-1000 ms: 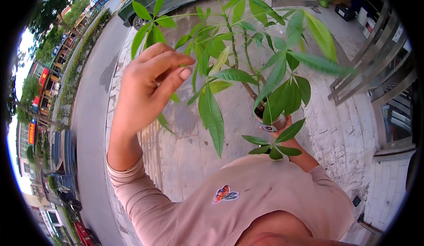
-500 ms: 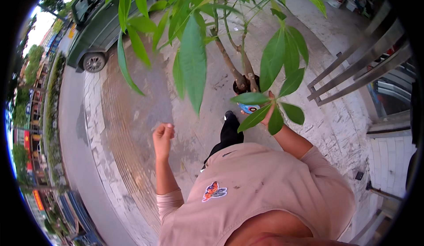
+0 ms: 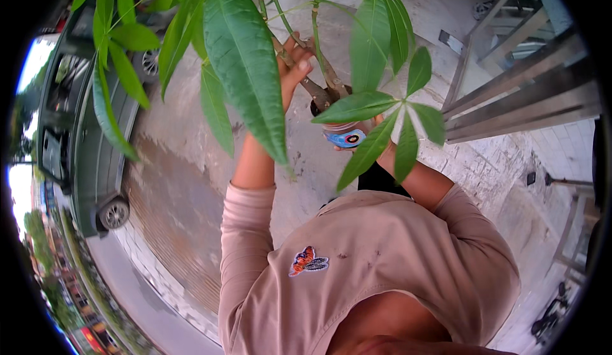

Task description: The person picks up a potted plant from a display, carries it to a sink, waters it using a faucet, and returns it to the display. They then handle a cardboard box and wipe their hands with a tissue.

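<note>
A potted money tree [image 3: 331, 84] with thick brown stems and long green leaves is in front of me, its crown filling the upper part of the head view. Its small pot [image 3: 346, 137] carries a blue label. My right hand [image 3: 385, 153] grips the pot from the right and below, partly hidden by leaves. My left hand [image 3: 294, 68] is up at the stems, thumb and fingers apart on either side of one; whether it touches is hard to see. A large leaf [image 3: 245, 68] covers part of the left wrist.
A dark green vehicle [image 3: 95, 125] stands at the left beside paving and a road. Metal bars [image 3: 510, 94] of a rail or door frame jut in at the right, next to a white tiled wall [image 3: 564, 144]. Worn concrete ground [image 3: 191, 164] lies below.
My left hand has risen from beside my body to the plant's stems. The right hand still holds the pot, now slightly higher. The view has turned, so the vehicle appears lower and closer.
</note>
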Motion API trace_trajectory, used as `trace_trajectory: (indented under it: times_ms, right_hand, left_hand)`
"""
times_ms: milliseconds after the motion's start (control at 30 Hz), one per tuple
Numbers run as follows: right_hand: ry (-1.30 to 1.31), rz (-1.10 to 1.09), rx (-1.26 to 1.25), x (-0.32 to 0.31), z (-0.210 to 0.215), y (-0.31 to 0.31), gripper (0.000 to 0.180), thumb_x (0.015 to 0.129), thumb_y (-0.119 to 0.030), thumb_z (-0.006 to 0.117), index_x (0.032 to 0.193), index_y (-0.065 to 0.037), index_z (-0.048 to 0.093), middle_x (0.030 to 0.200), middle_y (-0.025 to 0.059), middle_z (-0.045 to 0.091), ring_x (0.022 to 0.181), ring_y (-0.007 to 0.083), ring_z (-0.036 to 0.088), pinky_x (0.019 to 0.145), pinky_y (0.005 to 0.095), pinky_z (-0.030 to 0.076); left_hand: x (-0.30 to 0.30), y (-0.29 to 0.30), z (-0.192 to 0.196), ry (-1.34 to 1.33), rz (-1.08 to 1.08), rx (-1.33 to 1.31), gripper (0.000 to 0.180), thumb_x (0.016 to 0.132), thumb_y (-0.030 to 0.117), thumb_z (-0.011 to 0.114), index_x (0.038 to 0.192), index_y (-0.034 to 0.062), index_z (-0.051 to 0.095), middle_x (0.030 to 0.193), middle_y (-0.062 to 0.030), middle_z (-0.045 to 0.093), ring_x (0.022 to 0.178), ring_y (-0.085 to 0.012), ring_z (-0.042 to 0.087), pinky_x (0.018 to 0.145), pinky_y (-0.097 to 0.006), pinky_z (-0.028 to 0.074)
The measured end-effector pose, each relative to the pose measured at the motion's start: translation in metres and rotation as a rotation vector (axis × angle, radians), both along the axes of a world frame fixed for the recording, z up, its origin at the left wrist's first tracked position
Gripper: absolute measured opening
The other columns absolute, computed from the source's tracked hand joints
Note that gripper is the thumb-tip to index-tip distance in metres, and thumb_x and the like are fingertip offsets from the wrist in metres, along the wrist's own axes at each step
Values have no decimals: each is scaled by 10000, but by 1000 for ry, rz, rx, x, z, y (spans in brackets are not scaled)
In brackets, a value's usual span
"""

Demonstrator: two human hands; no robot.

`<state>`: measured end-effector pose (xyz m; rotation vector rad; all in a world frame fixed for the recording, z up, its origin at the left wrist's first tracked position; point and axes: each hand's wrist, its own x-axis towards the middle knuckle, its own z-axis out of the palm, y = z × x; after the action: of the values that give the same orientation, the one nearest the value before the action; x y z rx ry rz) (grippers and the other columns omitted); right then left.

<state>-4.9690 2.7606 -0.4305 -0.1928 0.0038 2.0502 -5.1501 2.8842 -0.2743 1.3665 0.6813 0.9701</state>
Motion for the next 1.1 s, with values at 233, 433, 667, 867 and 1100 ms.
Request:
trace_trajectory:
  times_ms: [233, 433, 667, 867, 1100]
  right_hand:
    - [21, -47, -33, 158, -10, 294, 818, 883, -716, 327, 1493, -173, 349, 1472, 182, 419, 1231, 530, 462, 836, 617, 504]
    - [56, -38, -80, 287, 14, 515, 883, 822, -781, 411, 1460, -171, 395, 1438, 126, 465, 1274, 406, 467, 935, 616, 453]
    - [135, -81, -64, 403, 48, 758, 922, 840, -769, 386, 1507, -138, 308, 1455, 264, 393, 1230, 549, 462, 820, 639, 526]
    - [158, -165, 51, 491, 35, 966, 805, 894, -708, 369, 1453, -129, 413, 1425, 188, 481, 1242, 459, 501, 940, 696, 423]
    - [27, -377, -53, 623, 178, 1174, 710, 928, -608, 432, 1459, -138, 402, 1445, 163, 465, 1226, 382, 538, 808, 652, 527]
  left_hand:
    - [202, 338, -4, -155, -115, -196, 658, 933, 423, 574, 1422, 32, 372, 1260, -181, 578, 1181, -311, 564, 1001, -449, 461]
    - [353, 570, 22, -196, -139, -278, 585, 953, 394, 558, 1394, 38, 412, 1212, -152, 590, 1119, -275, 573, 973, -447, 478]
    - [475, 818, 28, -181, -249, -250, 626, 943, 382, 580, 1429, 49, 370, 1250, -171, 557, 1138, -276, 556, 986, -435, 472]
    - [577, 1029, 25, -298, -447, -190, 694, 881, 339, 643, 1430, 24, 356, 1094, -132, 562, 1000, -241, 567, 909, -390, 485]
    - [729, 1226, 143, -382, -525, -126, 635, 859, 270, 647, 1369, -21, 405, 1043, -132, 572, 955, -222, 571, 873, -375, 487]
